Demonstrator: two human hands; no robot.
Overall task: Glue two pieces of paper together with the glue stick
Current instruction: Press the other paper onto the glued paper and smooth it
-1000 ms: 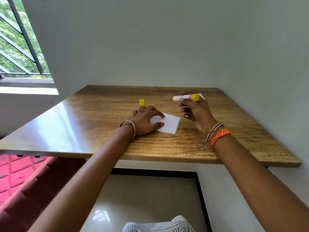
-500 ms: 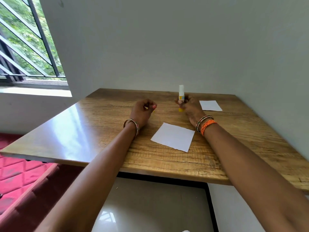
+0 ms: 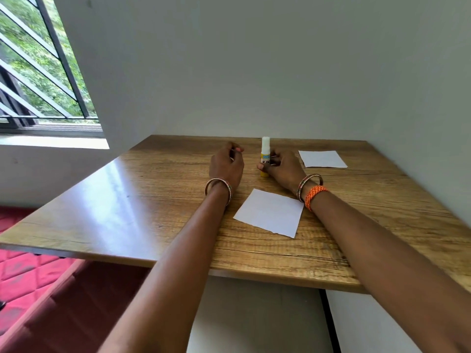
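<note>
The glue stick stands upright on the wooden table, uncapped, with its white glue showing at the top. My right hand grips its yellow body from the right. My left hand hovers just left of the stick with its fingers curled shut. The yellow cap no longer lies on the table and is hidden inside those fingers. One white paper square lies between my forearms. A second white paper lies at the far right, beyond my right hand.
Grey walls close the table at the back and on the right. A barred window is at the upper left. A red quilted cushion sits below the table's left edge.
My left hand left the near paper, went to the yellow cap and closed over it. My right hand turned the glue stick from sideways to upright and set it on the table.
</note>
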